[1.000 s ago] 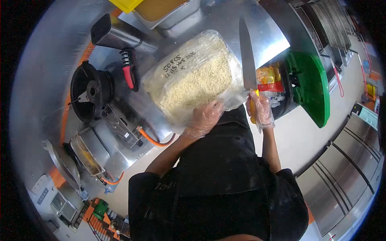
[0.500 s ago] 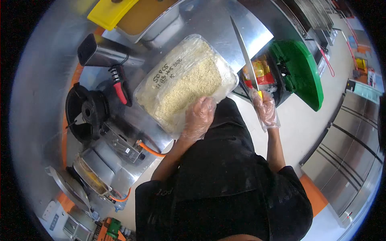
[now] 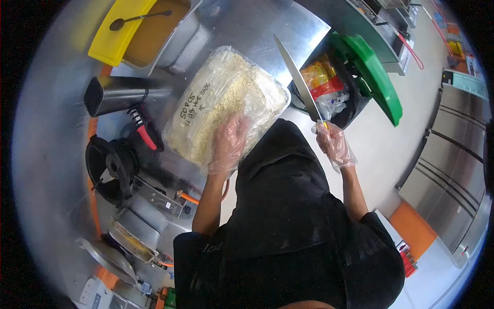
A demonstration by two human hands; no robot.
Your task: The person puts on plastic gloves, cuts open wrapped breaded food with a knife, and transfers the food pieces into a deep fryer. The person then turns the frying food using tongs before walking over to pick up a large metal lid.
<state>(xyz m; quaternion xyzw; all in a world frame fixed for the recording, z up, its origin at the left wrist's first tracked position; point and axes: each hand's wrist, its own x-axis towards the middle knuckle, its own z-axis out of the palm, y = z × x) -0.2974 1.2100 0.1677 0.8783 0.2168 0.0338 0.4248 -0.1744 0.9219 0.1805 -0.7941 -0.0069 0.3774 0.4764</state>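
Note:
A long kitchen knife (image 3: pixel 298 77) points up and away, its handle gripped in my right hand (image 3: pixel 334 144), which wears a clear plastic glove. My left hand (image 3: pixel 230 139), gloved the same way, lies with fingers stretched over the cling film (image 3: pixel 193 116) on a tray (image 3: pixel 284 105) of pale crumbs (image 3: pixel 239 77). Black handwriting marks the film. The tray rests at the counter's near edge, and the knife blade is to its right, apart from it.
Beside the tray stand a metal holder (image 3: pixel 116 95) and a red-and-black knife sharpener (image 3: pixel 143 129). Further back is a pan of brown liquid (image 3: pixel 154 38) with a yellow lid (image 3: pixel 110 38) and a spoon (image 3: pixel 139 19). A bin with a green lid (image 3: pixel 378 82) stands right.
My left hand has gone from the tray's near edge up and left onto the film, its fingers unfolding. More film now covers the crumbs. The knife stays in my right hand.

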